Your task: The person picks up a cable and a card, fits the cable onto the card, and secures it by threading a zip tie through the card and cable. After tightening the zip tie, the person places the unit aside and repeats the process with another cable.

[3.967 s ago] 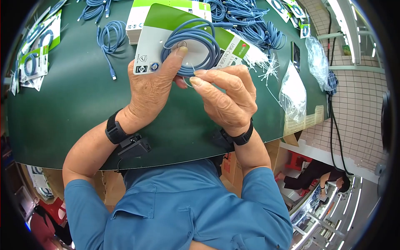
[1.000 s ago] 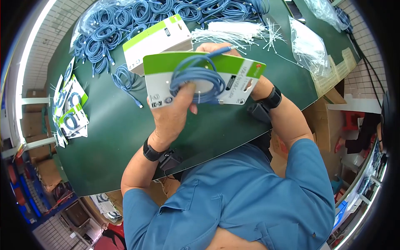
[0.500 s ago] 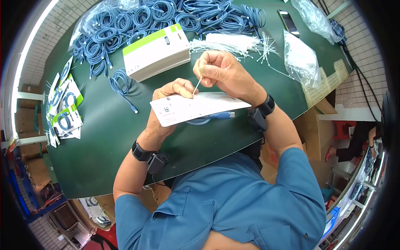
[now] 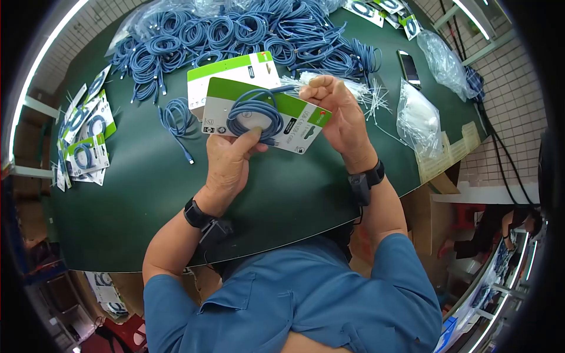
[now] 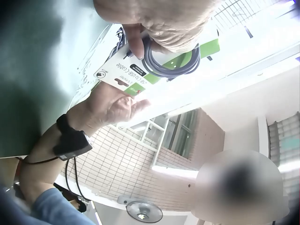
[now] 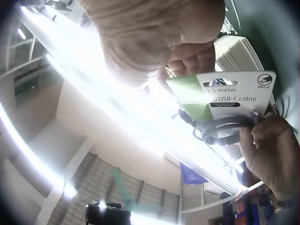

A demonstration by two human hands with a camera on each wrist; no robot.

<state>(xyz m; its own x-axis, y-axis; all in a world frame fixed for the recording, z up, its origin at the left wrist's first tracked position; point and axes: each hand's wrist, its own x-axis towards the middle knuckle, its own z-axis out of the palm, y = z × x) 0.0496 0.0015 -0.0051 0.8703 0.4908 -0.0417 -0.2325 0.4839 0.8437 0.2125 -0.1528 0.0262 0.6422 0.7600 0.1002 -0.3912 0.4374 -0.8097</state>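
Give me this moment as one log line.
left hand: grips card, thumb over cable coil | right hand: at card's slotted end, grip unclear | card stack: behind card

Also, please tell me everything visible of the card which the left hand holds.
The card looks like thin cardboard, white with a green band, printed "USB-C cable", "1.5 meter" and small symbols; a hanging slot is cut near one end. It tilts over the table, front toward the head camera, a coiled blue cable against it. The left hand grips its lower edge, thumb in front. Whether the right hand touches it is unclear.
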